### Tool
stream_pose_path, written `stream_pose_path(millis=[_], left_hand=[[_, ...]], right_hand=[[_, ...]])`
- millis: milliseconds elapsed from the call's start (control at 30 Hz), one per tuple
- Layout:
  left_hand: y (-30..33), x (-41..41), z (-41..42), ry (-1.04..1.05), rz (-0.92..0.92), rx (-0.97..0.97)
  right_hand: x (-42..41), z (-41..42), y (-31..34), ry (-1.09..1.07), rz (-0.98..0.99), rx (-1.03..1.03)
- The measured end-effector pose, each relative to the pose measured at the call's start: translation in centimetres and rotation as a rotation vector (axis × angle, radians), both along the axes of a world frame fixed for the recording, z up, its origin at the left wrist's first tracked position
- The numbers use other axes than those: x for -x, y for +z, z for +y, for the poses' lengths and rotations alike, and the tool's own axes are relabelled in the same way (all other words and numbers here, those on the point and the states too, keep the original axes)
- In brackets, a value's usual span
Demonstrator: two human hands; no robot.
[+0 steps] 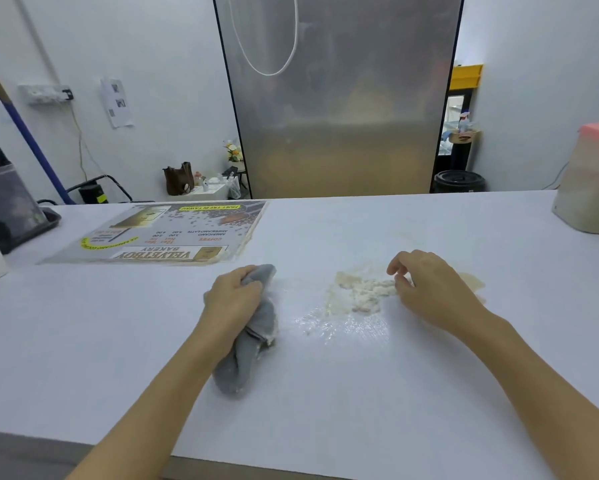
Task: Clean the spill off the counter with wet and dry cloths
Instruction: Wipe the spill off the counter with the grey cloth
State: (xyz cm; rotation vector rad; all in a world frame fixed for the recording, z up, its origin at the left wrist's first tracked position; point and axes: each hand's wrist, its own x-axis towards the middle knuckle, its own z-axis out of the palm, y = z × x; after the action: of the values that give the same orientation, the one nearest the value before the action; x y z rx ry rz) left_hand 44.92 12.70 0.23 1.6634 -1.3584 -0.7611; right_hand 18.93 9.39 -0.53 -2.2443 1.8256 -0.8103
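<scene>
The left hand grasps a bunched grey cloth that rests on the white tabletop. To its right, between the two hands, lies the spill: a clumpy pale heap with a thin wet smear spreading toward the person. The right hand hangs loose at the heap's right edge, fingers bent and nothing held, fingertips about touching the clumps. A pale patch just beyond this hand may be a second cloth; it is too hidden to tell. The likely risk is smearing: a wet cloth dragged through loose powder would probably turn it to paste and spread it wider, and a hard sweep could push clumps off the near edge. The surface looks smooth and glossy. Far left of the left hand lies a laminated menu, behind stands a steel panel, and far right a pink-lidded tub.
</scene>
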Motion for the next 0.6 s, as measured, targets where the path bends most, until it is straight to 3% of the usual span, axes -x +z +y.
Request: stream_pose_path(millis=[100,300,467,600], left_hand=[[-2.5,1.4,2.8,0.105,-0.333,-0.011],[-2.5,10.9,2.1,0.095,-0.477,-0.056],[-0.3,16.0,-3.6,-0.009,-0.167,-0.107],[1.7,13.5,-4.8,0.113,0.132,-0.063]], right_hand=[[0.0,0.0,-0.1,-0.001,-0.012,-0.011],[0.2,-0.1,-0.3,0.004,-0.020,-0.008],[0.4,-0.3,-0.3,-0.011,-0.029,0.003],[0.5,-0.2,-0.4,-0.013,-0.023,-0.035]])
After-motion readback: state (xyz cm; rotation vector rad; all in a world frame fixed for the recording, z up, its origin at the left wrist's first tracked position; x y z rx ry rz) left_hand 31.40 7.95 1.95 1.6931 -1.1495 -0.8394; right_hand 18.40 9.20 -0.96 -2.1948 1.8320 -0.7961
